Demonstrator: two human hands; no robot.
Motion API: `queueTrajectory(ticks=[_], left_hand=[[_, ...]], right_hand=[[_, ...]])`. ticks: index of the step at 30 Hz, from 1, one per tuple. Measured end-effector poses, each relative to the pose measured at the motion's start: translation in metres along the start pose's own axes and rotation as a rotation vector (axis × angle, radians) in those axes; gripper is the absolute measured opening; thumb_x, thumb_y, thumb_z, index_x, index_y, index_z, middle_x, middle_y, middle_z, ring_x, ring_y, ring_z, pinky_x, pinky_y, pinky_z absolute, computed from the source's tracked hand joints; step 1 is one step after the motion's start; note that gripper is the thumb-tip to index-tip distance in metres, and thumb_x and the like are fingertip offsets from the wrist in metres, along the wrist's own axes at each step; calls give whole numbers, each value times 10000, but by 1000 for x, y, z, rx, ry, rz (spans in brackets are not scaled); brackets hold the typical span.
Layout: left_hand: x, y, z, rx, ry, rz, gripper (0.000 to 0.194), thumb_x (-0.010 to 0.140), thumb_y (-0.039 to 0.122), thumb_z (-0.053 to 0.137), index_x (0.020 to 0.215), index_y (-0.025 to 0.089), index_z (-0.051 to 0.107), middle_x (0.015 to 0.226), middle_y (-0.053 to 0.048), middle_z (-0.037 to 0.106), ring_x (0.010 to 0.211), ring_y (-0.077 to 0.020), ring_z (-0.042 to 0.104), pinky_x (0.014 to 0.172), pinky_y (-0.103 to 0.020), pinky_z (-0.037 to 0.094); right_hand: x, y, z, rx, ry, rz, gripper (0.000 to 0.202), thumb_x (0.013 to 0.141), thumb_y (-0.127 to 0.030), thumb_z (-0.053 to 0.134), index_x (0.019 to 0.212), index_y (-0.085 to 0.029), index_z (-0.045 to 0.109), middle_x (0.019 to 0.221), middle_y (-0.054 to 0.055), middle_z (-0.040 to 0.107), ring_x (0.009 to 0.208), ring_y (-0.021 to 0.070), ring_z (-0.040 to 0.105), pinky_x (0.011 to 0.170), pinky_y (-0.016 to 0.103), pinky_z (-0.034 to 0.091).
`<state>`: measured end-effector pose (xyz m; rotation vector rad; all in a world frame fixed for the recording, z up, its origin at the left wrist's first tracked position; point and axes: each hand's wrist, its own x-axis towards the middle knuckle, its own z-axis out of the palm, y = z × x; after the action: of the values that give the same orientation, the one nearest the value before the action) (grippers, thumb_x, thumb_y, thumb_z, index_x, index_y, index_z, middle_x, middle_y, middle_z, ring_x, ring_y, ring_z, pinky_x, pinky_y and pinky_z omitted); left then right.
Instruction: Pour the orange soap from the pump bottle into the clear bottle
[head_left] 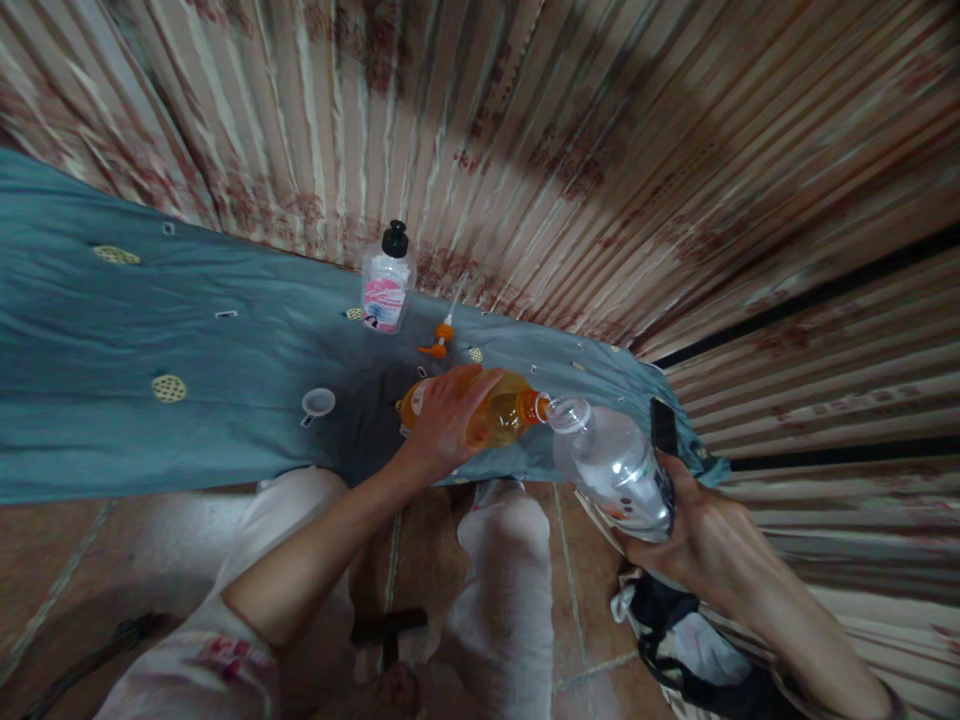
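My left hand (448,420) is wrapped round an orange bottle (504,412), tipped on its side with its open neck pointing right. That neck touches or nearly touches the mouth of a clear bottle (611,465). The clear bottle is tilted toward it, its base gripped by my right hand (686,525). Behind them on the teal cloth lies an orange pump top (441,340) with a thin tube. Left of the pump stands a clear bottle with a black cap and pink label (385,300). Whether liquid is flowing cannot be made out.
A small round white cap or lid (318,402) lies on the teal cloth (247,350) at the left. A dark phone-like object (664,425) is beyond my right hand. Pleated curtains (487,150) hang behind; a bag (697,640) sits on the floor at the lower right.
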<state>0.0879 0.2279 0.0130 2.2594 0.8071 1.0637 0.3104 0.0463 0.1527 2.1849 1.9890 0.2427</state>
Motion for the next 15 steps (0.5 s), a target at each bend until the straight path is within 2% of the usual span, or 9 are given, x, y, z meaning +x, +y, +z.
queueTrajectory(ticks=[7, 15], left_hand=[[-1, -2, 1, 5, 13, 25, 758, 766, 454, 684, 1412, 224, 361, 1366, -146, 483, 1279, -308, 451, 1070, -479, 346], [1, 0, 0, 3, 9, 10, 758, 759, 495, 680, 1400, 214, 387, 1355, -150, 489, 1264, -317, 459, 1062, -481, 353]], right_hand=[[2, -2, -1, 11, 19, 6, 599, 714, -455, 598, 1205, -131, 489, 664, 62, 681, 551, 268, 658, 457, 307, 431], [1, -1, 0, 6, 8, 4, 581, 709, -442, 613, 1184, -126, 501, 639, 52, 673, 534, 261, 655, 446, 297, 423]])
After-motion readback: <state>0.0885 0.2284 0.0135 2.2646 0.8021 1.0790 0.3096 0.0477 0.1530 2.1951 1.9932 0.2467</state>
